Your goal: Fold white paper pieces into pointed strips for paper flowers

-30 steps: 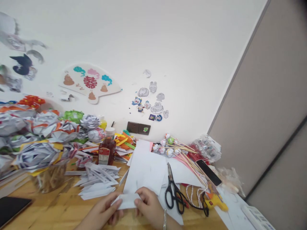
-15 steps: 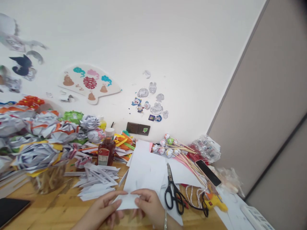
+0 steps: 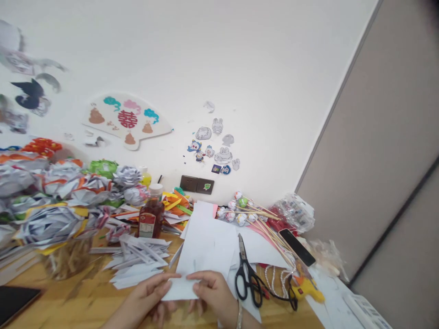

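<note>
Here's the bracelet (image 3: 239,315), circling the right wrist: a slim, pale, silvery band with a soft shine, its finer pattern too small to read! Just ahead of the bracelet, the right hand (image 3: 215,292) is bare, slender-fingered. Behind the bracelet, a strip of bare right forearm (image 3: 251,322). Well left of the bracelet, a bare left hand (image 3: 151,293) and bare left forearm (image 3: 124,315).

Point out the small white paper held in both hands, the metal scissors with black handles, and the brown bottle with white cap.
Small white paper (image 3: 183,289): head view, middle of its face.
Metal scissors with black handles (image 3: 244,262): head view, near the pivot.
Brown bottle with white cap (image 3: 148,222): head view, its label.
</note>
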A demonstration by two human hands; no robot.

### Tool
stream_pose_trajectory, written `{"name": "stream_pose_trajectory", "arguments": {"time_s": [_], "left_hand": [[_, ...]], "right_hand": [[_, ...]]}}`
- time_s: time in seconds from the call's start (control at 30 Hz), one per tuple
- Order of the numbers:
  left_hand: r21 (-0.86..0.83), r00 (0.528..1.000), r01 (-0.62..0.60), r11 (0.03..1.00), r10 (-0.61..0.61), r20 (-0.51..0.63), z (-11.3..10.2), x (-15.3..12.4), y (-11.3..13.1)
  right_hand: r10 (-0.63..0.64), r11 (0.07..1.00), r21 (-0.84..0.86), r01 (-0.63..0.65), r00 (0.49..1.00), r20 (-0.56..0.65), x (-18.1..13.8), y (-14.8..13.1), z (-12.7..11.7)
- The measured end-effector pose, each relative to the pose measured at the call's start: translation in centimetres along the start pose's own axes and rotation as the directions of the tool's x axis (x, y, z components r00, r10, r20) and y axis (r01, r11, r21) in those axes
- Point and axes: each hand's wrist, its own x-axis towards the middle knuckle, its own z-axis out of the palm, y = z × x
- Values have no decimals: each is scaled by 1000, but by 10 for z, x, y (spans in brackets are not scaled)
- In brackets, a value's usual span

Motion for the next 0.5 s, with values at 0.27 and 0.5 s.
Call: {"name": "stream_pose_trajectory", "arguments": {"time_s": [0.27,0.5], "left_hand": [[-26,998,-8,1000,10,69,-5,4,1],[-54,1000,-9,999,7,-30,-4,1,1]], "right_hand": [[1,999,48,-1,1000,-3,0,-3,-2],[-29,1000,-8,29,999,-16,2,4,-2]]}}
